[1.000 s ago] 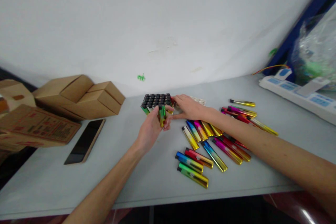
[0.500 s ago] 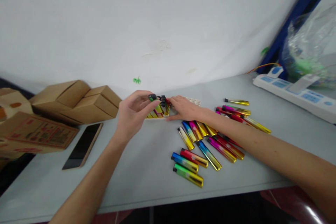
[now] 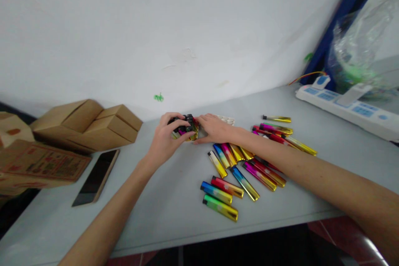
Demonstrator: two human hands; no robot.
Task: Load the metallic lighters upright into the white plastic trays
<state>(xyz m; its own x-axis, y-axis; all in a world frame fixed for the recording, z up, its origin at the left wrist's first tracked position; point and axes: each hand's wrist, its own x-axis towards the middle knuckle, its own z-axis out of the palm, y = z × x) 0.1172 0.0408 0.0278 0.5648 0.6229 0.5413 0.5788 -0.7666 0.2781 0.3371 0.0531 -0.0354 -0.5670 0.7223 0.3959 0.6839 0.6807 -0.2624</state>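
Note:
Several lighters [image 3: 193,134] with black tops and shiny coloured bodies stand packed together in a white tray [image 3: 230,120] with round holes. My left hand [image 3: 166,135] curls over the black tops at the left end, thumb in front and fingers behind; exactly which lighters it grips is partly hidden. Across the tray lies my right hand [image 3: 215,129], thumb on the near side and fingers on the far side, holding it against the row of lighters. The hand hides the tray's middle. Just in front of my right forearm lie loose lighters [image 3: 218,164] in gold, blue, red and purple.
More loose lighters [image 3: 276,129] lie beyond my right forearm. A phone [image 3: 96,178] and brown cardboard boxes [image 3: 90,129] are at the left. A white power strip [image 3: 346,106] and a clear plastic bag [image 3: 358,50] are at the right, near the wall.
My left hand has moved slightly right and closed over the black lighter tops; the lighter that stuck out tilted between its fingers no longer shows apart. My right hand stays on the tray.

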